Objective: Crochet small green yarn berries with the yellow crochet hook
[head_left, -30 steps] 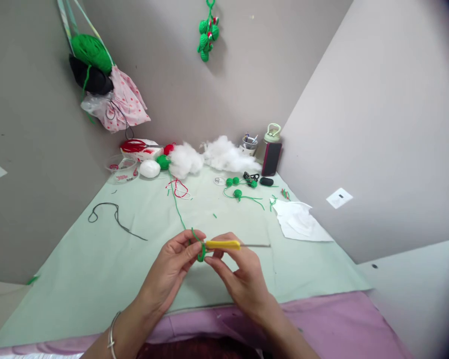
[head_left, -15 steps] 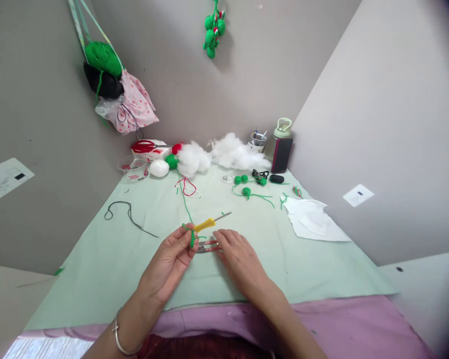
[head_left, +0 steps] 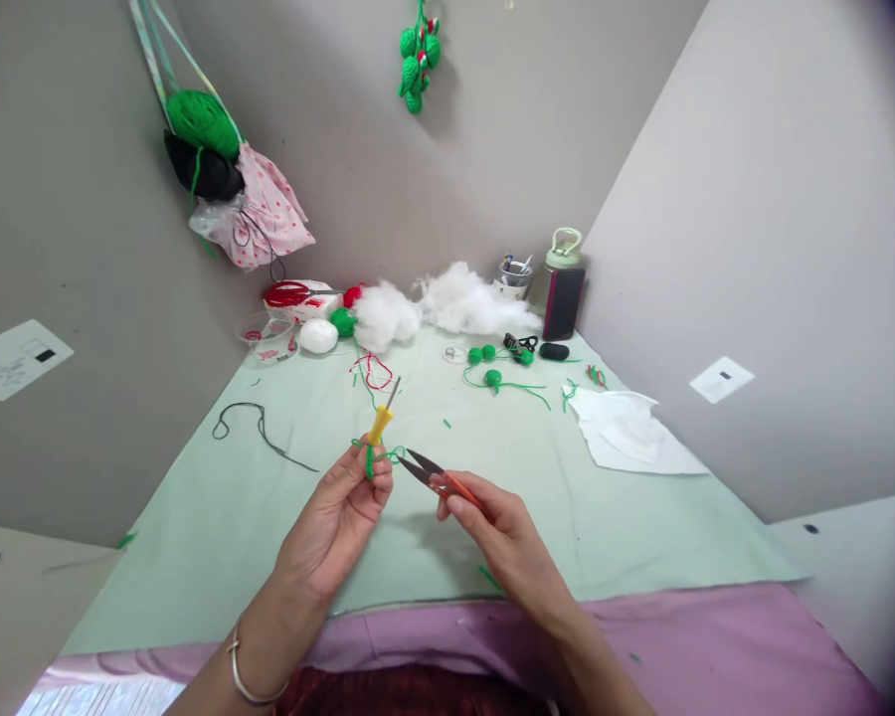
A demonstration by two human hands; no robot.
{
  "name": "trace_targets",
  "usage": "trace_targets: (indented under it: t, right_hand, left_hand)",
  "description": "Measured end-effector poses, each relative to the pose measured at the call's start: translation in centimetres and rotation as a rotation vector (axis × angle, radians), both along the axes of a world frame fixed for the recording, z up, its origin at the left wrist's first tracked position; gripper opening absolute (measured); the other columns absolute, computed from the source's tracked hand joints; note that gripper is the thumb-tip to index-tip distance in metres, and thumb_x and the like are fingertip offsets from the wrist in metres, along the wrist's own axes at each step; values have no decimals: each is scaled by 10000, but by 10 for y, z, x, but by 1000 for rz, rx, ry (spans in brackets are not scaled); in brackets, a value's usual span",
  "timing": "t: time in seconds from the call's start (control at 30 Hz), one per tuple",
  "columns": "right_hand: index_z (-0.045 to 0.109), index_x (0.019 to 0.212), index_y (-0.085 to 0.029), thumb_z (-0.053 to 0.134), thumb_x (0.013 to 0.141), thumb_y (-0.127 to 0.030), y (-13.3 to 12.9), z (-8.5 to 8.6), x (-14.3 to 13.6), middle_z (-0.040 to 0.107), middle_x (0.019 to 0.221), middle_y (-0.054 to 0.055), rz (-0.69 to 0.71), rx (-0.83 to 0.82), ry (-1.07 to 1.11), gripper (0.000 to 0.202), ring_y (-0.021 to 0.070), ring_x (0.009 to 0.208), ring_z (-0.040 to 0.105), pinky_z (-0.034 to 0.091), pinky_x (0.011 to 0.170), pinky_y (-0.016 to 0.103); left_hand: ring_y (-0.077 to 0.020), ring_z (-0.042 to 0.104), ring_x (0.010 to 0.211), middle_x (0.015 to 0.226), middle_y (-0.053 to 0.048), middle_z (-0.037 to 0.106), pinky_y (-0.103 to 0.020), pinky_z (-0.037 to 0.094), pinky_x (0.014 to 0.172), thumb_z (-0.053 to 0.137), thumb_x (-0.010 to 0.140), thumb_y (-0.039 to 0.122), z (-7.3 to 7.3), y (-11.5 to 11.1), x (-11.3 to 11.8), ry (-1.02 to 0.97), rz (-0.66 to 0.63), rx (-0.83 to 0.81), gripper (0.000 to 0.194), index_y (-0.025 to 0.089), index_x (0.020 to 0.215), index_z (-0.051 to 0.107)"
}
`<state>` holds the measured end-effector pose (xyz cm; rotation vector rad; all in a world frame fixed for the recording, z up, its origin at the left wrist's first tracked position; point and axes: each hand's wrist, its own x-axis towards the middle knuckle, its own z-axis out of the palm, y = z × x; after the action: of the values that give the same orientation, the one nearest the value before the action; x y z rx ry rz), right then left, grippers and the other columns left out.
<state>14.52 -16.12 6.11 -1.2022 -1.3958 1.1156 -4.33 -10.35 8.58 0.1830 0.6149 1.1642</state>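
My left hand [head_left: 347, 507] is closed around a yellow-handled crochet hook [head_left: 380, 425], its metal tip pointing up and away. Pinched in the same fingers is a small strip of green crochet [head_left: 370, 461], with a loose yarn end curling off to the right. From the piece, a green strand runs back to a green yarn ball [head_left: 342, 321]. Orange-handled thread snips [head_left: 447, 483] sit in my right hand [head_left: 492, 527], blades parted and pointing left, close to the loose green yarn end.
White stuffing [head_left: 462, 301] lies at the back, beside a white yarn ball [head_left: 317, 336]. Small green crocheted balls [head_left: 493, 379], a glasses-like black item [head_left: 520, 343] and white paper [head_left: 626, 433] lie to the right. A phone [head_left: 564, 304] leans on a bottle [head_left: 565, 249]. A black cord [head_left: 261, 428] lies left.
My right hand has picked up the snips from the cloth and holds them near the green yarn. In my left hand, the crochet hook has swung more upright.
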Motion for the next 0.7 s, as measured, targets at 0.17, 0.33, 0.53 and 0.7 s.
trace_targets:
  t: [0.17, 0.33, 0.53, 0.7]
  right_hand:
    - [591, 1149, -223, 534, 1037, -394, -8, 3, -8, 711, 1015, 50, 15, -51, 163, 212, 156, 792, 595, 487, 718, 290]
    - [635, 1162, -230, 394, 1091, -480, -15, 11, -17, 602, 887, 12, 44, -21, 5, 354, 163, 842, 540, 432, 794, 293]
    - [582, 861, -206, 404, 1077, -545, -6, 11, -32, 464, 770, -18, 12, -16, 31, 439, 142, 739, 440, 390, 712, 269]
    - [623, 874, -199, 474, 1035, -593, -1, 13, -35, 435, 731, -27, 6, -28, 53, 451, 141, 697, 409, 385, 667, 265]
  left_hand:
    - [-77, 637, 673, 812, -47, 634, -157, 585, 610, 428, 1015, -25, 5, 1, 2, -27, 9, -1, 337, 83, 857, 705]
    - [-85, 650, 695, 805, -44, 649, -163, 592, 636, 524, 977, -29, 0, -2, 7, -17, -7, 11, 252, 85, 858, 715]
    - [-96, 641, 667, 770, -21, 676, -198, 599, 653, 779, 855, 64, -9, -9, 15, 1, -59, 62, 78, 119, 833, 726]
    - [-93, 634, 649, 751, -1, 679, -195, 586, 639, 856, 790, 114, -11, -10, 15, 18, -69, 91, 139, 134, 865, 741]
